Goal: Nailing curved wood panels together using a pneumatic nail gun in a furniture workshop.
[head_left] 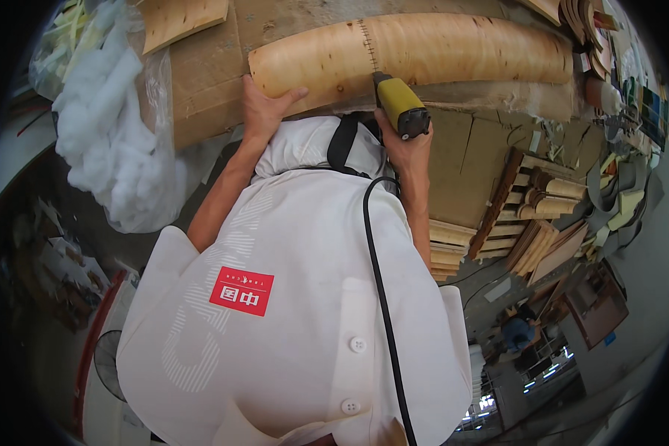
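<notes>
A long, curved plywood panel [468,48] lies across the work surface in front of me. A line of staples [367,44] runs over it along a seam. My right hand [405,145] is wrapped round a yellow and black staple gun [401,104]. The gun's nose is at the near end of that staple line, by the panel's near edge. At the panel's near left corner, my left hand [264,111] grips the edge. Its thumb lies toward the right, and the fingertips are partly hidden at the left end.
A black hose [379,267] passes down my shirt from near my right hand. White stuffing [104,126] in clear plastic hangs at the left. Curved wooden pieces [554,195] are stacked on a pallet at the right. Another person [519,332] is farther off, lower right.
</notes>
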Tool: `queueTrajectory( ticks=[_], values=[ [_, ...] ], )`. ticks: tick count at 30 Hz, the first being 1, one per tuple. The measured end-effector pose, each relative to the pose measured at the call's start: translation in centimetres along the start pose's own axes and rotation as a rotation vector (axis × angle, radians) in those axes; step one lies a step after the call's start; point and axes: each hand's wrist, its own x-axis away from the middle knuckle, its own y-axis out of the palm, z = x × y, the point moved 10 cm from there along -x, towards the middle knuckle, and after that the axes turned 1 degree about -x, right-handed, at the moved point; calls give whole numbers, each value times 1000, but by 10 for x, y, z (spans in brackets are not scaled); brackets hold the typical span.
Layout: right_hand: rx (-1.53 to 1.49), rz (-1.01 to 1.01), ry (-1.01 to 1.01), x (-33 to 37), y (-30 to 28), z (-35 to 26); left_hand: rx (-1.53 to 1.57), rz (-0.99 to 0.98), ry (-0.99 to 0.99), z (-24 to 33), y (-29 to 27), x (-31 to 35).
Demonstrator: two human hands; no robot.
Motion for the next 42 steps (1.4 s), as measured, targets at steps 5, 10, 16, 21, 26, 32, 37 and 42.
queueTrajectory(
  ticks=[5,10,16,21,26,32,37,42],
  values=[
    [-14,-11,21,-1,5,9,59,4,26,-4,1,-2],
    [36,42,-30,7,-2,2,82,18,57,2,0,-2],
    [16,30,13,7,0,11,26,6,25,-1,-1,-2],
    [-2,15,-7,5,2,15,-2,-8,30,2,1,-4],
    [-38,97,-43,16,-7,17,81,16,37,-3,0,-2],
    [-7,12,47,15,-1,22,38,26,28,5,-3,-1],
    [-19,41,-17,15,0,16,-4,24,26,2,-3,0],
    [-15,45,14,13,1,19,23,3,56,-1,-1,-5]
  ],
)
